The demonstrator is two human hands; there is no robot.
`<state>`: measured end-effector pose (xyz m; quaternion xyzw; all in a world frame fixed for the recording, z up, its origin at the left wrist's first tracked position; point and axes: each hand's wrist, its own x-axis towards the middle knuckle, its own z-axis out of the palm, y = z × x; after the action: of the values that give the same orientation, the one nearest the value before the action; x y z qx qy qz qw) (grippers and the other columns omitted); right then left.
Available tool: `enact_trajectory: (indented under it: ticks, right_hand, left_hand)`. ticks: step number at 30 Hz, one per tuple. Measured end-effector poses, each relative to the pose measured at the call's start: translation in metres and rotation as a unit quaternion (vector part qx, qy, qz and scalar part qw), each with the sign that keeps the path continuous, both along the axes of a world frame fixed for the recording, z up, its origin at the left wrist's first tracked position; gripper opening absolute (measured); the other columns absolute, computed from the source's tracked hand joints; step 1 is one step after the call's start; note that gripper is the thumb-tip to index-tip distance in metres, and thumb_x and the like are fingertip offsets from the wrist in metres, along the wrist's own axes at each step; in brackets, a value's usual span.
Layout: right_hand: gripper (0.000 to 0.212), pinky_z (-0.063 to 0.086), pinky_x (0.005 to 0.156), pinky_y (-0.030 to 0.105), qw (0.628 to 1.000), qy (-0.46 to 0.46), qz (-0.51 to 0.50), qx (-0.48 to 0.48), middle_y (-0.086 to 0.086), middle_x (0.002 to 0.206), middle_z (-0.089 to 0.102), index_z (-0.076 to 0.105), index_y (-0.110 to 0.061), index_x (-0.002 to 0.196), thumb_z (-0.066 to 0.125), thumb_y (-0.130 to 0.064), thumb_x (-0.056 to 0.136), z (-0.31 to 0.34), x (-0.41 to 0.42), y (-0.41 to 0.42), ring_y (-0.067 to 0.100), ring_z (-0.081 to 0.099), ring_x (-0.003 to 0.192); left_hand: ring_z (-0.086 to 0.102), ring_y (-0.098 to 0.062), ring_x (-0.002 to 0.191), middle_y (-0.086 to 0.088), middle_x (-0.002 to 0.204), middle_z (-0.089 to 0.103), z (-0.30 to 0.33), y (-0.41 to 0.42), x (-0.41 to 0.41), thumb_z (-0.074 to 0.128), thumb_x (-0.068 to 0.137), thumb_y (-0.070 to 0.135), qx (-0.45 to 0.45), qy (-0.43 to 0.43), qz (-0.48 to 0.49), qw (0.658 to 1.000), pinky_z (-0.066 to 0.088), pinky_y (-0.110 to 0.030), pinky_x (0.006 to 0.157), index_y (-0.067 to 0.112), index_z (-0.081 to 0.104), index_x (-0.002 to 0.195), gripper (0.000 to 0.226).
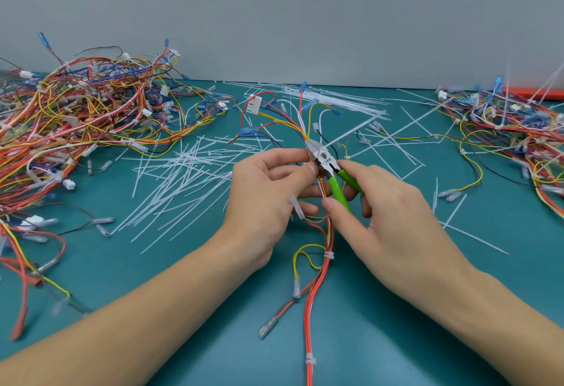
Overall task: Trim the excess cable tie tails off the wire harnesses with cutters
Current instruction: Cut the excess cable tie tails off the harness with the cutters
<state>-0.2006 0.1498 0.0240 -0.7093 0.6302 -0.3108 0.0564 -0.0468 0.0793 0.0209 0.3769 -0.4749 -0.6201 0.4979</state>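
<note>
Progress: partial. Cutters [328, 168] gripped by green handles in right hand [387, 211]; blades closing at a tie on harness [317, 278] pinched in left hand [268, 199], mid-counter near front edge. Untrimmed tail [357, 132] projecting rearward from blades. Lower ties [328, 255] on same harness already flush. Cut tails [180, 178] strewn across counter [396, 340]. Harness heaps at left edge [70, 116] and right edge [515, 129]; right heap showing long uncut tails, judged still outstanding.
</note>
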Motion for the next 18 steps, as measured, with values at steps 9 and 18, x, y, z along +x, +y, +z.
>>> enact_trajectory:
  ticks: [9, 18]
  right_hand:
    - [0.046, 0.035, 0.078, 0.008, 1.0, -0.018, 0.006, -0.014, -0.02, 0.098, 0.053, 0.056, -0.032, 0.133, 0.06, -0.052, 0.091, -0.0052, -0.0044, -0.003, -0.013, 0.048, 0.092]
    - [0.051, 0.034, 0.082, 0.014, 1.0, -0.009, 0.018, -0.024, -0.022, 0.098, 0.048, 0.055, -0.029, 0.138, 0.057, -0.054, 0.094, -0.0066, -0.0082, -0.0057, -0.008, 0.046, 0.092]
  left_hand:
    - [0.076, -0.028, 0.07, -0.014, 0.085, 0.079, 0.0002, -0.0018, -0.0002, 0.072, 0.091, 0.003, 0.002, -0.003, 0.001, 1.0, 0.052, -0.024, 0.045, 0.006, 0.071, 0.101, 0.01]
    - [0.076, -0.028, 0.071, -0.015, 0.088, 0.079, 0.0029, -0.0021, 0.0024, 0.072, 0.09, 0.004, 0.001, -0.009, -0.011, 1.0, 0.051, -0.024, 0.044, 0.003, 0.072, 0.104, 0.014]
